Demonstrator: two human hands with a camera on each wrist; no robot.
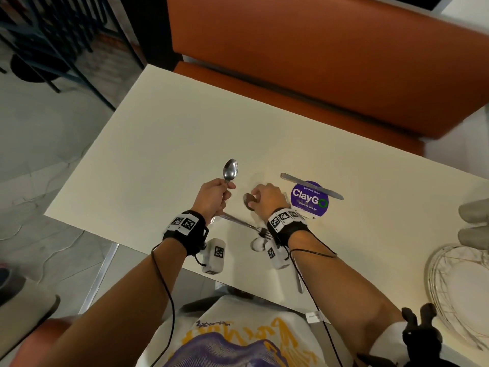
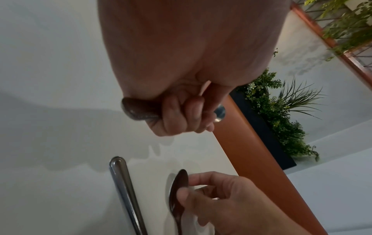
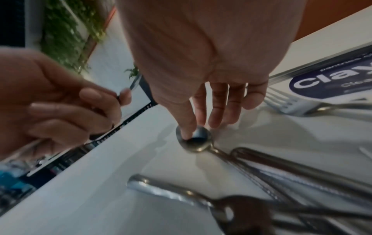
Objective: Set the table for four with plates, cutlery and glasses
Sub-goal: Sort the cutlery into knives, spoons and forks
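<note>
My left hand (image 1: 215,197) is fisted round the handle of a steel spoon (image 1: 230,169), held off the cream table (image 1: 158,133) with its bowl pointing away from me. In the left wrist view the spoon's handle end (image 2: 136,111) sticks out below the curled fingers (image 2: 181,119). Just to the right, my right hand (image 1: 267,200) reaches down onto a second spoon (image 3: 201,143) lying on the table. Its thumb and fingertips pinch that spoon's bowl (image 2: 178,186). A fork (image 1: 264,233) and other cutlery handles lie under my right wrist.
A table knife (image 1: 312,186) lies across a round purple ClayGo sticker (image 1: 309,200). A wire rack (image 1: 449,287) holding white plates stands at the table's right end, with blurred pale objects (image 1: 473,215) beyond it. An orange bench (image 1: 317,75) runs along the far side.
</note>
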